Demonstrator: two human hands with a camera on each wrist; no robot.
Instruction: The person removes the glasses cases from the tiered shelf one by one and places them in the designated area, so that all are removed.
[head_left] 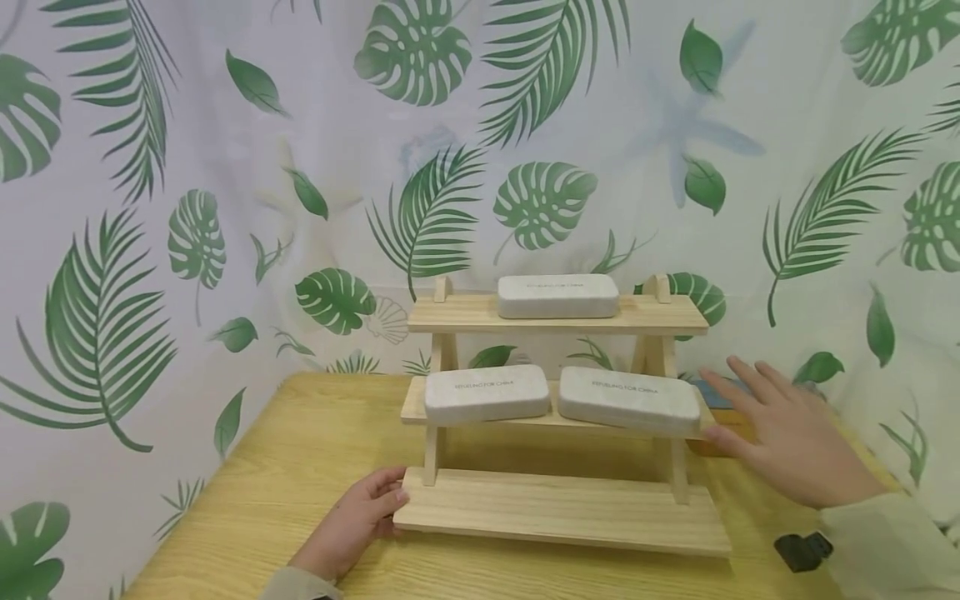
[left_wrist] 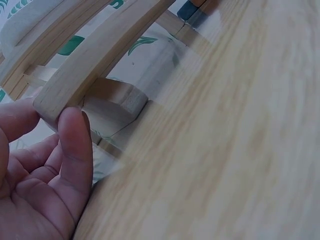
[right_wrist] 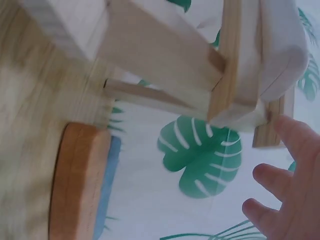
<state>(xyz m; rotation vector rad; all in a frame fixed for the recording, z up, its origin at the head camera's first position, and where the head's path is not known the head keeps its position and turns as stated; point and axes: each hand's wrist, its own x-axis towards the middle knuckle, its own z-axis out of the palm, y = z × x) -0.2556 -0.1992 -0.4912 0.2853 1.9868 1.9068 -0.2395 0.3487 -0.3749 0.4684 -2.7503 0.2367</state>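
Observation:
A three-tier wooden display rack point(head_left: 562, 508) stands on the table. Its bottom board's left end is pinched between the thumb and fingers of my left hand point(head_left: 352, 517), closer up in the left wrist view. My right hand point(head_left: 787, 437) is beside the right end of the middle tier, fingers spread and holding nothing. On the middle tier lie two white oblong cases, a left case point(head_left: 487, 393) and a right case point(head_left: 628, 400), both with printed lettering. A third white case point(head_left: 558, 297) rests on the top tier.
Behind the right hand, an orange-brown case point(right_wrist: 80, 180) and a blue case point(right_wrist: 107, 187) lie on the table, partly hidden in the head view. The wooden table point(head_left: 300, 442) backs onto a leaf-print curtain point(head_left: 315, 150).

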